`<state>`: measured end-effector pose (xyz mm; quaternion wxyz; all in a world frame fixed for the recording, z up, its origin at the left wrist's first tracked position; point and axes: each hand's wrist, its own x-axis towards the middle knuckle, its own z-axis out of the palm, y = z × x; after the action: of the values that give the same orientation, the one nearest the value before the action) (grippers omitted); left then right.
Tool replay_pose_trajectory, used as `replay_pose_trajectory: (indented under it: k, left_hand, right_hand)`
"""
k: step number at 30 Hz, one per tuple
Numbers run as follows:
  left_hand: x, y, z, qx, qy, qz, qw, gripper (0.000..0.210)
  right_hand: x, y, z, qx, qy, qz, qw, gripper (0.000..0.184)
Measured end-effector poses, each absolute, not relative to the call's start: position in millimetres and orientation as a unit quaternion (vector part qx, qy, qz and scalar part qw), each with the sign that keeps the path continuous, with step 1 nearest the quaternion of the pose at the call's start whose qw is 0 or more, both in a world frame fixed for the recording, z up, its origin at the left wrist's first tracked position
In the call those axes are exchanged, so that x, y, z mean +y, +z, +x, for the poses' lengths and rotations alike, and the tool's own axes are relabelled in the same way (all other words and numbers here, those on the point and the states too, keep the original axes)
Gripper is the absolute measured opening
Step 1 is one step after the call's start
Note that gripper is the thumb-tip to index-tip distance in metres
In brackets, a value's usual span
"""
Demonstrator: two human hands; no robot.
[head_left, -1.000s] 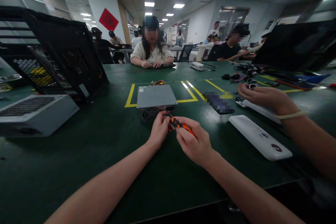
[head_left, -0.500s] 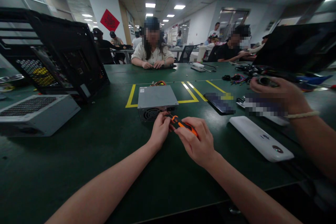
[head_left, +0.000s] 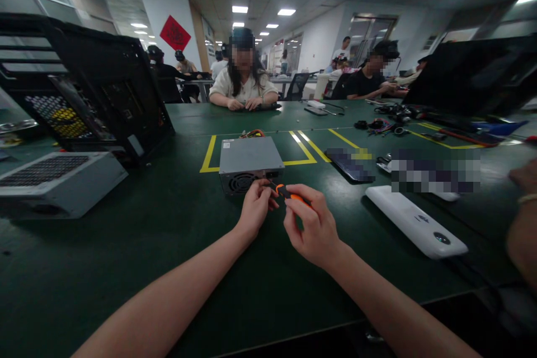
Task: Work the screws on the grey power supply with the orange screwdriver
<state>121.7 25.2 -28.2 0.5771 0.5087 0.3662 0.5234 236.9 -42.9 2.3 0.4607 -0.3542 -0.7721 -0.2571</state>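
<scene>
A grey computer power supply lies on the green table, with its fan grille toward me. My right hand is closed around the orange and black handle of a screwdriver. Its thin shaft points at the right part of the power supply's near face. Close to the shaft, my left hand has its fingertips pinched against that face. What those fingers hold, if anything, is hidden, and so is the very tip of the screwdriver.
To the left stand an open black computer case and a second power supply. A dark phone and a white power bank-like device lie to the right. Another person's hand shows at the right edge; someone sits opposite.
The other person's hand has drawn back to the right edge. My right hand's fingers have shifted on the screwdriver handle. My left hand and the power supply stay nearly still.
</scene>
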Motion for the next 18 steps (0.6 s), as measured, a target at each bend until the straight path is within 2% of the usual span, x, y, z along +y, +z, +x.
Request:
replay_pose_trajectory:
  k: [4, 8, 12, 18]
  left_hand:
    - [25.4, -28.4, 121.7, 0.372, 0.520, 0.506, 0.579, 0.018]
    - [26.8, -29.9, 121.5, 0.369, 0.519, 0.510, 0.577, 0.018]
    - [27.1, -29.5, 121.2, 0.373, 0.517, 0.502, 0.585, 0.019]
    - [26.0, -28.5, 120.6, 0.366, 0.525, 0.510, 0.575, 0.019]
  right_hand:
    - [-42.6, 0.5, 238.2, -0.772, -0.265, -0.365, 0.448, 0.034]
    - [-43.1, 0.0, 238.1, -0.767, -0.235, -0.360, 0.476, 0.040]
    - [-43.4, 0.5, 238.1, -0.764, -0.250, -0.381, 0.457, 0.034]
    - [-42.7, -1.6, 237.9, -0.774, -0.225, -0.367, 0.464, 0.037]
